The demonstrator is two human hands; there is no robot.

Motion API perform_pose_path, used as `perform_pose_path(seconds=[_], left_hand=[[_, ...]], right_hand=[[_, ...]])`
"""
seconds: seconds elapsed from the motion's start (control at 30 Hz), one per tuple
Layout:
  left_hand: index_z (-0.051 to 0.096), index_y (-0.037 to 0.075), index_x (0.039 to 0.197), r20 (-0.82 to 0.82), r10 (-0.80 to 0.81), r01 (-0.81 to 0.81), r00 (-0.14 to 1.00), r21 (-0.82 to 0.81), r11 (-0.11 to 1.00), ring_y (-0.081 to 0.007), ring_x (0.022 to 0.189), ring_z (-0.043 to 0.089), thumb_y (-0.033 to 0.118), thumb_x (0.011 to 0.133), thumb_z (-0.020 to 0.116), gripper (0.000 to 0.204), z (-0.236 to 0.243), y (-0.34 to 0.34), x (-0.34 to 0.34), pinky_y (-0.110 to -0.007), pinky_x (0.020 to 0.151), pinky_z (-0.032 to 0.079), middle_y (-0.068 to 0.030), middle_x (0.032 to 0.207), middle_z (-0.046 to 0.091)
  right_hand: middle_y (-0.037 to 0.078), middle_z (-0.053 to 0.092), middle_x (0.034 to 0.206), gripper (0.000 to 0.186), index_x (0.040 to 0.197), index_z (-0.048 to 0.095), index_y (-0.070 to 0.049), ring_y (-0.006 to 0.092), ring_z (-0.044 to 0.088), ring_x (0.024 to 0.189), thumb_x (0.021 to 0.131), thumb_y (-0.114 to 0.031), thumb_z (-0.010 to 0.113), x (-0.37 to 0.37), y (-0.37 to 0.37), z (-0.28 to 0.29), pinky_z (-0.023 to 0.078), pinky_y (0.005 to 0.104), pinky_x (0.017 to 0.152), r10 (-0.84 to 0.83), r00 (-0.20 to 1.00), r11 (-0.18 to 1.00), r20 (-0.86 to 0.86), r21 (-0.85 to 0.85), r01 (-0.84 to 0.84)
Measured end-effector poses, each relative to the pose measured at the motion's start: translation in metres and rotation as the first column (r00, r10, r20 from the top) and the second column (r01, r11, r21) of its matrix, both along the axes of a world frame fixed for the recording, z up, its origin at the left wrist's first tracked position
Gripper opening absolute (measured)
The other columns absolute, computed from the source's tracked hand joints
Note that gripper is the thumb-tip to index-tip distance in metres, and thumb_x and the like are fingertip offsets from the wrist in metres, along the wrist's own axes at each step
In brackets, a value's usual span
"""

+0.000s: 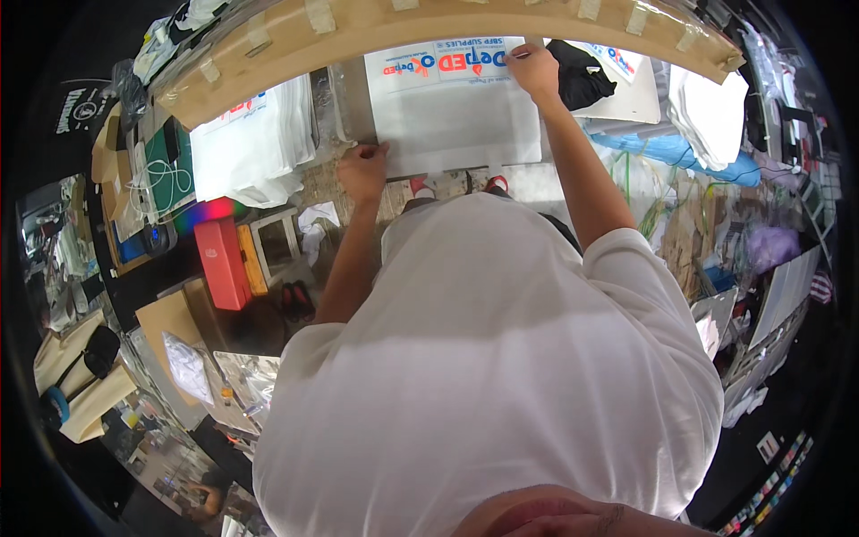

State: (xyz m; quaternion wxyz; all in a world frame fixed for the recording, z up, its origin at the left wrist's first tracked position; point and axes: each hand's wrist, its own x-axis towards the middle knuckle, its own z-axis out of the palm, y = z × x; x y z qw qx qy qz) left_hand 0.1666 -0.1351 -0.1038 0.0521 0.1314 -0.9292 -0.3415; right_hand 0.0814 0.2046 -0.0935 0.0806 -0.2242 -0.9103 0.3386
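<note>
A flat white printed sheet [456, 125], perhaps a fabric bag, lies in front of me with red and blue print along its far part. My left hand [362, 173] is closed at its near left corner, thumb and forefinger together on the edge. At the far right of the sheet, my right hand [535, 72] is closed in a pinch over the print. Something small and pale shows at those fingertips, too small to name. A crumpled black cloth [580, 76] lies just right of that hand.
A stack of white printed sheets [246, 143] stands at the left, and white sheets [707, 112] hang at the right. Across the far side runs a taped brown cardboard edge [429, 31]. A red box [220, 264] and an orange piece [252, 259] stand lower left.
</note>
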Motion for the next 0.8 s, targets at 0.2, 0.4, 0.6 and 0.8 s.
perform_pose_path(seconds=[0.2, 0.4, 0.6, 0.8], left_hand=[[0.072, 0.003, 0.072, -0.024, 0.000, 0.001, 1.000, 0.027, 1.000, -0.0275, 0.065, 0.065, 0.024, 0.068, 0.083, 0.024, -0.006, 0.001, 0.003, -0.037, 0.064, 0.051, -0.0116, 0.071, 0.068], [0.068, 0.003, 0.095, -0.091, -0.072, 0.075, 0.993, 0.027, 0.997, -0.0317, 0.087, 0.063, 0.020, 0.071, 0.078, 0.030, -0.006, 0.003, 0.007, -0.039, 0.076, 0.049, -0.0151, 0.097, 0.066], [0.056, 0.005, 0.125, -0.387, -0.598, 0.586, 0.702, -0.164, 0.794, -0.0400, 0.124, 0.045, 0.025, 0.084, 0.067, 0.047, 0.023, 0.085, -0.013, -0.049, 0.104, 0.034, -0.0202, 0.134, 0.049], [0.035, 0.002, 0.145, -0.174, -0.748, 0.671, 0.640, -0.347, 0.655, -0.0376, 0.145, 0.016, 0.047, 0.093, 0.052, 0.071, -0.002, 0.111, -0.028, -0.054, 0.117, 0.013, -0.0185, 0.155, 0.024]], right_hand=[[0.011, 0.073, 0.086, 0.029, 0.091, 0.073, -0.007, 0.0254, 0.070, 0.080, 0.073, -0.029, 0.076, 0.000, 0.001, -0.005, 0.054, 0.0332, 0.076, -0.015, 1.000, 1.000, -0.007, -0.006, 0.015], [0.018, 0.070, 0.085, 0.027, 0.087, 0.072, -0.006, 0.0340, 0.069, 0.084, 0.071, -0.027, 0.077, 0.002, -0.005, 0.002, 0.054, 0.0386, 0.079, -0.023, 0.999, 0.999, -0.043, -0.047, 0.021], [0.019, 0.070, 0.085, 0.026, 0.087, 0.071, -0.004, 0.0343, 0.068, 0.085, 0.072, -0.025, 0.074, 0.000, -0.010, 0.005, 0.054, 0.0384, 0.079, 0.012, 0.997, 0.999, -0.076, 0.044, -0.008], [0.020, 0.069, 0.085, 0.029, 0.096, 0.067, -0.002, 0.0351, 0.068, 0.083, 0.074, -0.020, 0.075, 0.017, -0.011, 0.004, 0.053, 0.0394, 0.079, -0.047, 0.992, 0.997, -0.119, -0.067, 0.039]])
